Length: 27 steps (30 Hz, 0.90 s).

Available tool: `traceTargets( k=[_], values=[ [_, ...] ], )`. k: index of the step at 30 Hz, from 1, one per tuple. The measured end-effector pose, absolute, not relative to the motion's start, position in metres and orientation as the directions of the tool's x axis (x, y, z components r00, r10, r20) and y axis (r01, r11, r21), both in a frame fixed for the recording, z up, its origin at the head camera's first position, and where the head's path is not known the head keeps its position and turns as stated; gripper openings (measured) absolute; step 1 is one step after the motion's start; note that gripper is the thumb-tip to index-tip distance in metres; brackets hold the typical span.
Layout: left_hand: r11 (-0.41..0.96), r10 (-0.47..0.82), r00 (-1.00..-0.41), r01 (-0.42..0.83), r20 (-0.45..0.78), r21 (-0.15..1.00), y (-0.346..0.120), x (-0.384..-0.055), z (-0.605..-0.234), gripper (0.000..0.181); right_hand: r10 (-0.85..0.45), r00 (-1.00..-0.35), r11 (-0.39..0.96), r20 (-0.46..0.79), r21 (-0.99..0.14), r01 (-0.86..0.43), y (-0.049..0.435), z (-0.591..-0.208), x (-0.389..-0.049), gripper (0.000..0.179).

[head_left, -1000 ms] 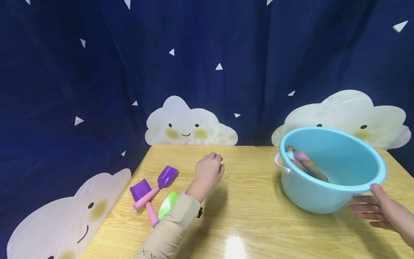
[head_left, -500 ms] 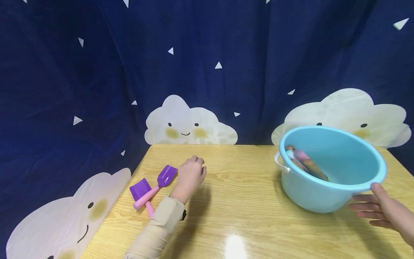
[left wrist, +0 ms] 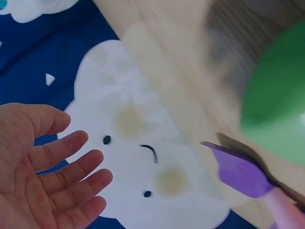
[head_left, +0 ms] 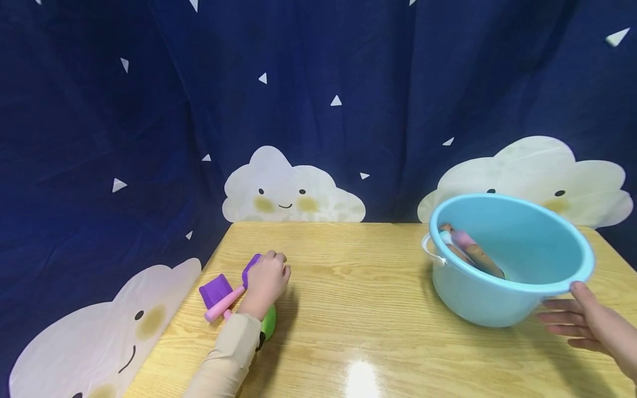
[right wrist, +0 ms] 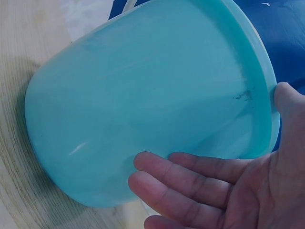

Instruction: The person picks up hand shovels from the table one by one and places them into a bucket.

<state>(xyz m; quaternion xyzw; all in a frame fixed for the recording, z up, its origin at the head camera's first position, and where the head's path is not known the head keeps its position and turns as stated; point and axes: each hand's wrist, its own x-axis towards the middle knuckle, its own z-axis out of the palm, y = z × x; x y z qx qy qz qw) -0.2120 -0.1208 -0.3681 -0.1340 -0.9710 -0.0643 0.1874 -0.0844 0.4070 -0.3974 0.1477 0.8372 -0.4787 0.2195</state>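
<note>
- While the right hand (head_left: 594,326) attends the blue bucket (head_left: 478,301) at the right of the frame, the left hand (head_left: 267,282) hangs over the tools at centre left.
- Left grip: wide, fingers loosely spread, holding nothing; apart from the tools in the left wrist view.
- Right grip: thumb on the bucket's rim (head_left: 517,286), fingers extended along the outside, not wrapped round it.
- Tools on the counter (head_left: 358,309): a purple shovel (head_left: 229,302), its pink handle crossing a second purple tool (head_left: 215,290); a green tool (head_left: 269,322), partly hidden by the left wrist.
- Bucket contents: several long pieces (head_left: 484,261), incompletely visible.
- Step in hand, as judged: placing the left hand to pick up a tool; which one cannot be told.
- Next move, as judged: lower the left grip and close it on one tool without dragging its neighbour, the right thumb steadying the rim.
</note>
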Motion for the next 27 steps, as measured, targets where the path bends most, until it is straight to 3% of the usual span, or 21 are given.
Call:
traceTargets(
  k=[4,12,19,27],
  values=[
    [0.962,0.215,-0.909,0.261,0.358,0.085,-0.135,-0.214,-0.377,0.015,0.039,-0.872,0.497,-0.488,-0.748,0.441,0.399,-0.387,-0.080,0.098],
    [0.980,0.144,-0.976,0.163,0.161,0.113,-0.166,-0.216,-0.391,0.016,0.039,-0.887,0.513,-0.460,-0.752,0.413,0.374,-0.355,-0.069,0.094],
    [0.994,0.066,-0.998,0.065,-0.014,0.091,-0.195,-0.208,-0.396,0.025,0.046,-0.894,0.506,-0.446,-0.761,0.406,0.378,-0.360,-0.069,0.092],
    [0.996,-0.008,-0.998,-0.014,-0.067,0.087,-0.222,-0.202,-0.405,0.025,0.056,-0.898,0.509,-0.437,-0.761,0.402,0.380,-0.363,-0.069,0.090]
  ],
)
